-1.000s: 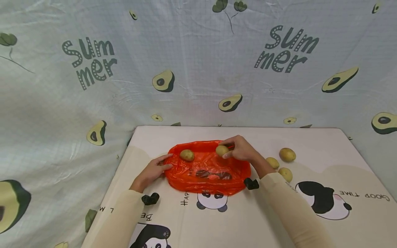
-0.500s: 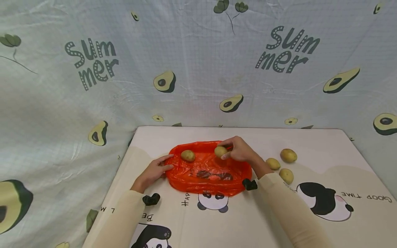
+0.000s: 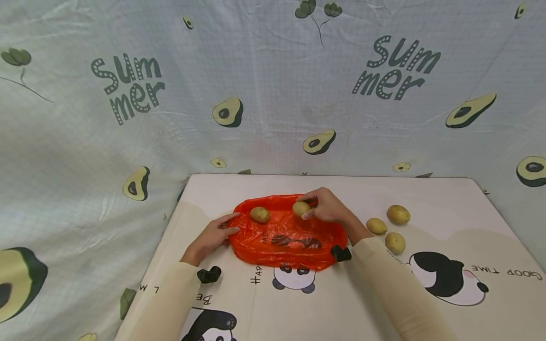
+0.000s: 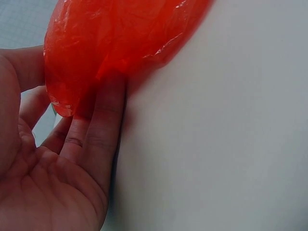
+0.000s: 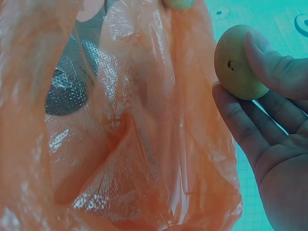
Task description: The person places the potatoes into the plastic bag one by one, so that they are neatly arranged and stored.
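Edging leftward, right hand [image 3: 327, 205] pinching potato [image 3: 299, 208], red bag [image 3: 281, 259] unmoved

Head view looks forward and down over the table [image 3: 307, 312] toward the printed backdrop [image 3: 264, 80]. Left wrist view, very close, faces along the left hand [image 4: 62, 178] to the red bag [image 4: 120, 33]; right wrist view, also close, faces the right hand [image 5: 284, 156], potato [image 5: 234, 67] and bag. Bag and potato recur in head view.
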Demonstrator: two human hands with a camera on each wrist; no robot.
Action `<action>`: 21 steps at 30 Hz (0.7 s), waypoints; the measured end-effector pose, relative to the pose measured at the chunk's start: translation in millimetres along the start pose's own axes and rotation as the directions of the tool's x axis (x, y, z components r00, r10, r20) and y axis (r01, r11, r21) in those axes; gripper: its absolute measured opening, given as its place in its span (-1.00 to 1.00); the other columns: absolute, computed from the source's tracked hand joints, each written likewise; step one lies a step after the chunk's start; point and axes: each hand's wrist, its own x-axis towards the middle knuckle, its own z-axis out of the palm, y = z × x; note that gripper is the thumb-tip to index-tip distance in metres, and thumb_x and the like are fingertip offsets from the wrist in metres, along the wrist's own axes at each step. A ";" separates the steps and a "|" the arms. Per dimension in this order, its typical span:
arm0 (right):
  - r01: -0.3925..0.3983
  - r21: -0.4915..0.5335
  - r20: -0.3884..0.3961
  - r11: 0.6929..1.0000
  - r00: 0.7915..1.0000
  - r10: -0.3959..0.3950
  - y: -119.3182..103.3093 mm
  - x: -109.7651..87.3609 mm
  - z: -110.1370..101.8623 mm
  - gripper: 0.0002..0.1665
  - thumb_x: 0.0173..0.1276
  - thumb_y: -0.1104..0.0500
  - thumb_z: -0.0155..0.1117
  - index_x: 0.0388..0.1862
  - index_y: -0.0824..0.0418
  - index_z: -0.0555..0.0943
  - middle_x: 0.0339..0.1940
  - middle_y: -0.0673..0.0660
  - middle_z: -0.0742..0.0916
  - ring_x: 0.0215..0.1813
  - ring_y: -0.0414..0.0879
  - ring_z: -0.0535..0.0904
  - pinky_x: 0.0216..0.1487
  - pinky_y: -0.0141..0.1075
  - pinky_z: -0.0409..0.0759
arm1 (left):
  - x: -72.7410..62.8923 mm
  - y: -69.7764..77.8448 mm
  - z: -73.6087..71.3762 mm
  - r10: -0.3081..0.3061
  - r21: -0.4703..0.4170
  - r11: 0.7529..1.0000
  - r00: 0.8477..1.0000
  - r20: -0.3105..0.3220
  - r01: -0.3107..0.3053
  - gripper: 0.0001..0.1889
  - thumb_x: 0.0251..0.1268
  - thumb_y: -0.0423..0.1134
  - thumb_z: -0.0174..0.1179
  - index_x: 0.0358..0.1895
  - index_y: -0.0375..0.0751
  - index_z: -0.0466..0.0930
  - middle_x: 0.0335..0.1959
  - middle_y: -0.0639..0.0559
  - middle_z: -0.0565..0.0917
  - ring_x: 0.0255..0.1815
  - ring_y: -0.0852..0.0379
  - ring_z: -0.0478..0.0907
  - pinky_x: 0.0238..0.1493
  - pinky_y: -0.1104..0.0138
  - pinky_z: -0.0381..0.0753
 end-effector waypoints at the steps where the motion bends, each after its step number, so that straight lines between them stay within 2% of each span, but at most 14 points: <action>1: 0.001 0.002 -0.001 1.000 1.000 -0.001 -0.1 0.2 0.5 -0.46 0.22 0.39 0.51 0.22 0.23 0.73 0.12 0.22 0.79 0.04 0.08 0.67 0.25 0.03 0.67 | 0.0 0.1 -0.1 0.000 0.000 1.000 1.000 0.000 0.000 -0.42 0.58 -0.21 0.13 0.60 -0.04 0.30 0.50 -0.26 0.43 0.05 0.00 0.53 -0.12 0.37 0.60; 21: 0.009 0.012 -0.006 1.000 1.000 -0.009 0.2 7.5 12.9 -0.46 0.21 0.36 0.53 0.22 0.24 0.73 0.10 0.19 0.80 0.02 0.04 0.65 0.20 -0.03 0.69 | 0.2 -1.6 -0.5 0.008 -0.001 1.000 1.000 -0.002 -0.008 -0.42 0.57 -0.22 0.13 0.59 -0.04 0.33 0.51 -0.26 0.43 0.09 -0.02 0.53 -0.10 0.36 0.62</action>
